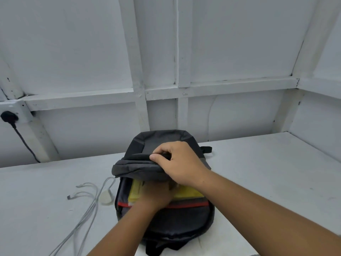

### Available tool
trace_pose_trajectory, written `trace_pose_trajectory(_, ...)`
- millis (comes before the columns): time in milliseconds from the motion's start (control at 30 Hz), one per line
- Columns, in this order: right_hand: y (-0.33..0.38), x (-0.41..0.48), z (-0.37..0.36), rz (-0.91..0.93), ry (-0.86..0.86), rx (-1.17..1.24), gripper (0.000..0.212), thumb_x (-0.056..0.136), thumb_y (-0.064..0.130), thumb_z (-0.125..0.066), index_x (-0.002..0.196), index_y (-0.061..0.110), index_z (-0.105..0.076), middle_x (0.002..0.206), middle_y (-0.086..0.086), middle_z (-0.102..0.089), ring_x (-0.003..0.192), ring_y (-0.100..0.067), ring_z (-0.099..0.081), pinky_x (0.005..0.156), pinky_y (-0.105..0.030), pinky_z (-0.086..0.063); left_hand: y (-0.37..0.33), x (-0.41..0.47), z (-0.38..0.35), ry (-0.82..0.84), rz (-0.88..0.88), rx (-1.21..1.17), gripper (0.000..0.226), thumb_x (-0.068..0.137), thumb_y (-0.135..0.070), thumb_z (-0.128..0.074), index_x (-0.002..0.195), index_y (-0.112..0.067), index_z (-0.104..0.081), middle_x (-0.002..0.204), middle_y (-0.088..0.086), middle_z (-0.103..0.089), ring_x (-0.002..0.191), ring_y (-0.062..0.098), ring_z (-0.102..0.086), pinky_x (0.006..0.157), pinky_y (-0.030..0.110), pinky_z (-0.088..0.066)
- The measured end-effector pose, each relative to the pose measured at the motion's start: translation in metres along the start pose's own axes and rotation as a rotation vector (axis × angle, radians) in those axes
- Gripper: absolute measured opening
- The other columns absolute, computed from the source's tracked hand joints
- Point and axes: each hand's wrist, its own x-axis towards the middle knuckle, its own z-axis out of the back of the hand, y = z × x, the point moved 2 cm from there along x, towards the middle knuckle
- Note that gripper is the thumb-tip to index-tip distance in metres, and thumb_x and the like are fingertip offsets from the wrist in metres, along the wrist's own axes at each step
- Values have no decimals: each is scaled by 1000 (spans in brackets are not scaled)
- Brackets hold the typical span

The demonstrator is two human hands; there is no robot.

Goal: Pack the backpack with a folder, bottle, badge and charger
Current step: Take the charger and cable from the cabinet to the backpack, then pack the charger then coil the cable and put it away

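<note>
Backpack held open on the worktop, one hand inside it.

The right hand (181,164) pinches the raised flap of the dark backpack (166,217) between thumb and fingers, lifting it. The left hand (156,195) reaches into the opening over a yellow folder (188,193); whether its fingers are clenched I cannot tell. A white charger (106,197) with its cable lies on the white worktop (267,172) just left of the bag.
</note>
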Motion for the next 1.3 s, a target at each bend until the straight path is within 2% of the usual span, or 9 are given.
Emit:
trace_pose_trajectory(167,-21,-25,-14,44,1,38,16,93,39,-65,96,28,-76,91,17,-73,89,1,-65,83,-26,-54,9,-116,18,-435,-265,-322,30,84,-48,-59,106,-34,-74,112,-19,-68,108,-7,-58,93,7,-43)
trace_pose_trajectory(233,-35,-41,-21,68,-24,27,15,94,39,-64,95,29,-75,91,18,-72,89,2,-65,82,-26,-53,7,-133,40,-711,-381,-374,18,82,-35,-65,94,-26,-75,101,-16,-67,99,-1,-61,86,13,-47)
trace_pose_trajectory(300,-43,-56,-32,168,-41,-47,16,95,39,-62,96,27,-73,90,18,-69,86,-1,-62,80,-28,-51,16,-125,58,-795,-361,-371,23,84,-32,-63,103,-21,-72,110,-10,-64,107,6,-60,93,21,-44)
trace_pose_trajectory(367,-52,-72,-45,316,-49,-158,16,96,36,-62,97,23,-71,89,14,-66,83,-8,-58,77,-29,-48,27,-109,63,-744,-281,-299,36,89,-38,-60,120,-22,-66,129,-7,-60,124,9,-53,106,25,-38)
trace_pose_trajectory(500,-81,-113,-79,412,7,-240,22,98,40,-57,96,22,-69,91,11,-63,81,-14,-58,75,-29,-44,56,-98,4,-297,-122,-81,55,98,-58,-37,141,-27,-54,154,-6,-43,147,12,-31,124,32,-16)
trace_pose_trajectory(567,-95,-133,-97,415,16,-291,28,98,45,-54,96,22,-71,94,9,-65,81,-17,-63,74,-28,-43,68,-106,-30,-193,-93,-75,61,99,-60,-31,145,-26,-51,162,-3,-33,152,13,-23,126,37,-8)
trace_pose_trajectory(1000,-93,-142,-110,329,-80,-318,23,88,37,-62,88,16,-73,88,4,-67,73,-20,-60,66,-33,-43,70,-111,-42,-244,-40,-222,61,97,-64,-33,145,-31,-50,164,-9,-28,153,6,-14,126,34,-4)
trace_pose_trajectory(1133,-83,-135,-108,197,9,-243,19,85,43,-63,80,25,-66,79,14,-61,71,-13,-56,65,-36,-44,74,-110,-34,-226,-65,-294,58,98,-61,-38,143,-29,-53,162,-9,-34,151,3,-19,126,28,-3)
trace_pose_trajectory(1300,-59,-90,-106,2,100,-183,21,83,46,-71,74,32,-59,73,15,-60,73,-4,-57,65,-30,-48,97,-101,-6,-312,-31,-422,43,97,-48,-53,130,-23,-66,143,-6,-59,136,5,-45,117,25,-30)
